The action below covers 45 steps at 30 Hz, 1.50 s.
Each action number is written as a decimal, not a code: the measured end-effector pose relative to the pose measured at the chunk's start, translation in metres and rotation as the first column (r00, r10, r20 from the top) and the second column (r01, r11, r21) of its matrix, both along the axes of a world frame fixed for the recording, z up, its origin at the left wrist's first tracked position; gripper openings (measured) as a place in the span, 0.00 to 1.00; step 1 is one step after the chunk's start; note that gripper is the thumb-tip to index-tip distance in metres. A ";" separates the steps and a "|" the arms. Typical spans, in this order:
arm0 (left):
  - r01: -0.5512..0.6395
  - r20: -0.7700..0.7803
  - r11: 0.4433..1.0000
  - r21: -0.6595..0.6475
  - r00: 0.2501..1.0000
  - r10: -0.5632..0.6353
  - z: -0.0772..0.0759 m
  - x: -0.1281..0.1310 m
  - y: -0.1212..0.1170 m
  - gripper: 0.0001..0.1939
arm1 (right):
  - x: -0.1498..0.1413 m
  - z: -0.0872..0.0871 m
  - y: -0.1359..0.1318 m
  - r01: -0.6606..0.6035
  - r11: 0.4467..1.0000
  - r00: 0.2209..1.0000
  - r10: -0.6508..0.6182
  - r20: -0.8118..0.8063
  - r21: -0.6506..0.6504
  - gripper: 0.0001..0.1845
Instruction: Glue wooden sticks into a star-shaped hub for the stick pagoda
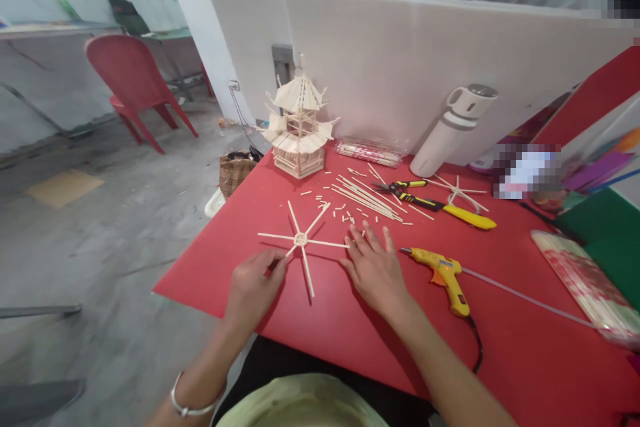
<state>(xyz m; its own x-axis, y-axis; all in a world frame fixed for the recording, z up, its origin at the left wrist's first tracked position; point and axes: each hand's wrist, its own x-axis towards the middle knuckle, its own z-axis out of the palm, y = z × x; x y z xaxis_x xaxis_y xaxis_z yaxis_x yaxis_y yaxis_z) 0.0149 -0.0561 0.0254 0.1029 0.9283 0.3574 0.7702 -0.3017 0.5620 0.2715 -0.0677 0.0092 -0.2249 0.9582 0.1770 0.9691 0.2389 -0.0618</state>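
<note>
A star-shaped frame of thin wooden sticks (301, 239) lies near the front of the red table, its spokes spreading from a small ring-like hub. My left hand (255, 280) pinches the frame's lower-left spoke between thumb and fingers. My right hand (375, 267) is spread with the palm down, its fingers beside the tip of the right-hand spoke; whether they touch it I cannot tell. Just beyond the right hand are cut stick pieces (345, 217) and a bundle of long sticks (367, 199). Right of that hand lies a yellow glue gun (443, 273).
On the red table (210, 273) stand a stick-built pagoda (300, 127) and a white flask (450, 130). Yellow-handled pliers (405, 185), a yellow-handled cutter (450, 210), another stick frame (457, 192) and packaged sticks (583, 280) lie to the right. A white board (375, 67) rises behind.
</note>
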 end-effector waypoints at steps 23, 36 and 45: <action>0.025 0.050 0.989 -0.149 0.999 -0.017 0.016 -0.002 -0.008 0.11 | -0.031 0.005 0.026 0.101 0.992 0.857 -0.046 -0.513 0.080 0.35; -0.028 0.067 0.992 -0.122 0.997 0.036 0.001 -0.013 0.000 0.11 | -0.003 -0.003 -0.038 0.342 0.940 0.734 -0.264 -0.625 0.005 0.19; 0.047 -0.135 0.998 -0.044 0.989 -0.052 -0.017 -0.007 0.001 0.12 | 0.037 0.009 -0.086 0.279 0.948 0.936 -0.233 -0.262 0.152 0.20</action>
<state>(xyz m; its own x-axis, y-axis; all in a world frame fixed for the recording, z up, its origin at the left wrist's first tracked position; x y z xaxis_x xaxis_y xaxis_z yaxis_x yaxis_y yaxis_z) 0.0080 -0.0549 0.0087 0.1942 0.9343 0.2989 0.8248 -0.3204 0.4658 0.3086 -0.1537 0.0179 0.0943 0.9229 0.3734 0.9609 0.0137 -0.2765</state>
